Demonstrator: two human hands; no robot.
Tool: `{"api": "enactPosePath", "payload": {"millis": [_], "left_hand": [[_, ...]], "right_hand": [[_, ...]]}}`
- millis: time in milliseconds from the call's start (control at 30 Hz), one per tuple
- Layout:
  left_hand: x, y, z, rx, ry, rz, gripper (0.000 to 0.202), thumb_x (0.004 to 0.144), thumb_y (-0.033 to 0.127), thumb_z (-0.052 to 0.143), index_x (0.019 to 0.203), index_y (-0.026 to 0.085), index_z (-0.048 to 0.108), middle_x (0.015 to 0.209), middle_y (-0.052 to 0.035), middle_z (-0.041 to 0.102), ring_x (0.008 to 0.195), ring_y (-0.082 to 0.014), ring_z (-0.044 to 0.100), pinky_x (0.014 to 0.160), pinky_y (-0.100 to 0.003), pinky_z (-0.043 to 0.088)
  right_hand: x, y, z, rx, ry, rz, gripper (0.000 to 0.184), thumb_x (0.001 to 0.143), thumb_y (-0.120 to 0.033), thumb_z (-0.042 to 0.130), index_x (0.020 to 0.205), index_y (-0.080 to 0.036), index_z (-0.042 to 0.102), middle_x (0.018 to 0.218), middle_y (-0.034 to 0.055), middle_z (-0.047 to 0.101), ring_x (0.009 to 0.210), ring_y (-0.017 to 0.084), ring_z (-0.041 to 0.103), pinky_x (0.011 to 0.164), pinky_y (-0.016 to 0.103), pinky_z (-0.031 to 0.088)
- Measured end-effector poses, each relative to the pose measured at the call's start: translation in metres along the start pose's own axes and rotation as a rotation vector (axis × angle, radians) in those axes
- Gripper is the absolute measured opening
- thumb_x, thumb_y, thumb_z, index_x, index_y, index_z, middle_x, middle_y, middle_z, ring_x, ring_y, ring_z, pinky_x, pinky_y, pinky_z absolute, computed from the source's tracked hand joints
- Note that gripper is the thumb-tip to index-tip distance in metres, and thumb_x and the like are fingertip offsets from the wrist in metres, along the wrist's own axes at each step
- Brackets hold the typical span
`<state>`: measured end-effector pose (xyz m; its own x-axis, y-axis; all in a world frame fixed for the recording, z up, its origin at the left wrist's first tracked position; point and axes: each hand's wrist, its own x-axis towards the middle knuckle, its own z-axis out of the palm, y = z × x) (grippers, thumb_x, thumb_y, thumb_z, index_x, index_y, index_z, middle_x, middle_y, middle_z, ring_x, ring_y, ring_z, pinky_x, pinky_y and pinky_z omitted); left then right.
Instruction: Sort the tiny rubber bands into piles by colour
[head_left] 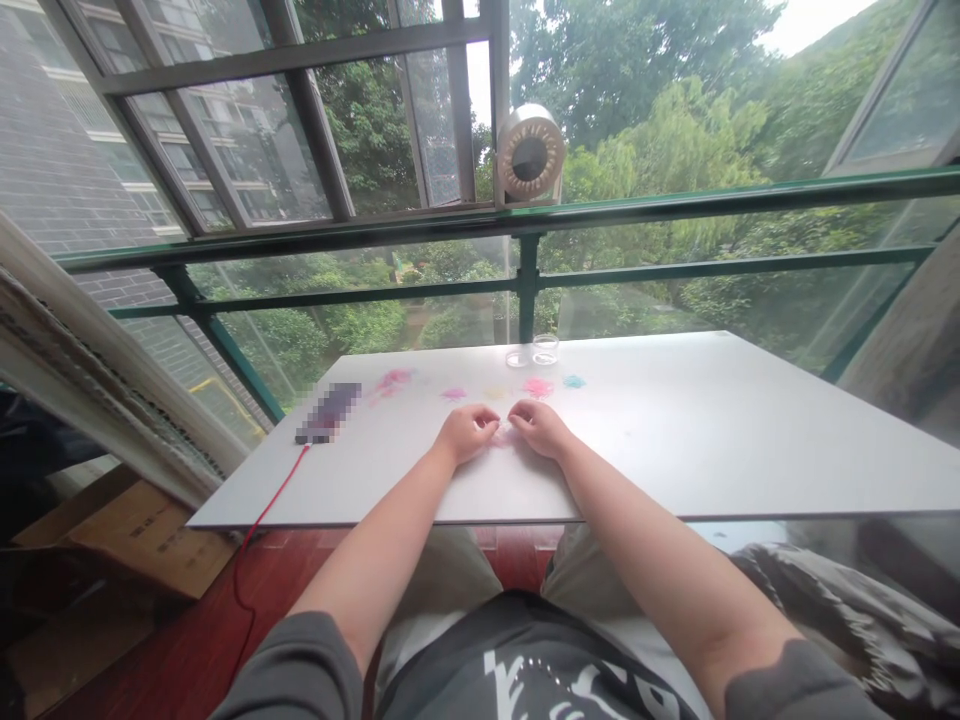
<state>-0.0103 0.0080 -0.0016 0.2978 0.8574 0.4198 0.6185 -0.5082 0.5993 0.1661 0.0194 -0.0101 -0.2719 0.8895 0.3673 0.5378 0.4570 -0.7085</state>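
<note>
My left hand (469,433) rests on the white table (712,430) with its thumb and forefinger pinched together. Facing it closely, my right hand (540,428) is closed in a similar pinch. Between and under the fingertips lies a small pale pinkish patch of material (503,434); what each pinch holds is too small to name. Just beyond the hands are little heaps of coloured bits: a purple heap (453,394), a faint yellow heap (495,393), a bright pink heap (538,386) and a blue heap (574,381). A looser pink-red heap (395,380) spreads farther left.
Two clear round dishes (545,350) stand at the table's back edge. A pixelated dark device (330,412) lies at the left, its red cable (281,488) running over the front edge. Behind are a green railing (360,232) and a round fan-like device (530,155). Cardboard boxes (150,530) sit lower left.
</note>
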Motion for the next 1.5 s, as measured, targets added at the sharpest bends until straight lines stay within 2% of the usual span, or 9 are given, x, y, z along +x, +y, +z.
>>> {"api": "enactPosePath", "payload": {"millis": [300,533,733,1167,1367,1500], "left_hand": [[-0.0009,0.0007,0.0002,0.037,0.004,0.022,0.018,0.07,0.026,0.054,0.08,0.018,0.066,0.077,-0.0011,0.067,0.07,-0.0131,0.059,0.071,-0.025,0.047],[-0.0009,0.0014,0.0007,0.06,0.032,0.076,0.026,0.07,0.031,0.058,0.091,0.019,0.065,0.082,-0.0021,0.067,0.075,-0.014,0.058,0.076,-0.027,0.046],[-0.0007,0.0021,0.0007,0.072,0.003,0.089,0.018,0.073,0.029,0.055,0.083,0.019,0.066,0.078,-0.0017,0.067,0.074,-0.0144,0.059,0.073,-0.026,0.046],[-0.0012,0.0018,-0.0003,0.013,0.036,0.023,0.017,0.074,0.026,0.052,0.082,0.018,0.065,0.079,-0.0015,0.068,0.072,-0.0136,0.06,0.071,-0.026,0.047],[-0.001,0.001,0.0004,0.062,0.025,0.088,0.017,0.069,0.023,0.056,0.082,0.019,0.066,0.081,-0.0014,0.067,0.076,-0.0145,0.058,0.075,-0.028,0.046],[-0.0007,0.0013,-0.0002,0.086,0.02,0.124,0.021,0.07,0.03,0.059,0.086,0.019,0.066,0.083,-0.003,0.067,0.079,-0.0158,0.058,0.077,-0.03,0.046]], "right_hand": [[0.0028,0.0064,0.0033,0.011,0.028,-0.017,0.011,0.072,-0.021,0.048,0.071,-0.017,0.058,0.067,0.0008,0.061,0.063,0.012,0.053,0.063,0.025,0.039],[-0.0002,0.0003,-0.0001,0.066,-0.017,-0.014,0.013,0.072,-0.021,0.049,0.072,-0.016,0.06,0.065,0.0012,0.063,0.059,0.012,0.054,0.06,0.024,0.041],[-0.0011,-0.001,0.0001,0.085,-0.042,-0.019,0.014,0.071,-0.024,0.05,0.072,-0.016,0.063,0.065,0.0017,0.063,0.058,0.012,0.054,0.057,0.023,0.04],[0.001,0.0039,0.0012,0.114,0.049,-0.018,0.019,0.067,-0.014,0.047,0.077,-0.017,0.063,0.072,0.0019,0.065,0.061,0.011,0.053,0.06,0.024,0.042],[0.0008,0.0051,0.0017,0.132,0.06,-0.02,0.015,0.067,-0.016,0.049,0.075,-0.017,0.061,0.072,0.0015,0.063,0.059,0.011,0.052,0.06,0.025,0.042],[0.0006,0.0054,0.0029,0.157,0.079,-0.026,0.012,0.066,-0.019,0.052,0.076,-0.017,0.057,0.073,0.0008,0.061,0.058,0.01,0.05,0.057,0.024,0.042]]}}
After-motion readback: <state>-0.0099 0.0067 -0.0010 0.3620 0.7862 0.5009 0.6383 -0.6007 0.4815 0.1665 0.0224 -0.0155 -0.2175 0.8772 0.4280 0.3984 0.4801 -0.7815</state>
